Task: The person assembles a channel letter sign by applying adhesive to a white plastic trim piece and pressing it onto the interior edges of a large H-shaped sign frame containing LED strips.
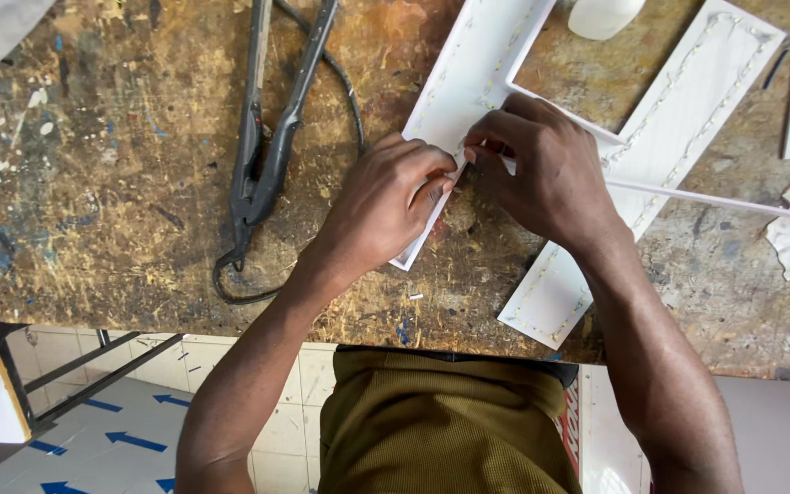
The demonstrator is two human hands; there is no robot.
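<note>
Head view | left hand (386, 206) and right hand (541, 169) pinch light strip (462, 157) on white letter tray (454, 87), bench's (121, 165) near edge | risk: tugging could peel strip.

We see a worn wooden workbench top (121, 183), rough, scratched and paint-flecked (mostly blue and white). On it lies a white letter-shaped plastic channel (468, 82), smooth and matt, beside long dark metal shears (267, 155), dull with a faint sheen. The olive ribbed cloth shirt (441, 430) looks soft.
</note>
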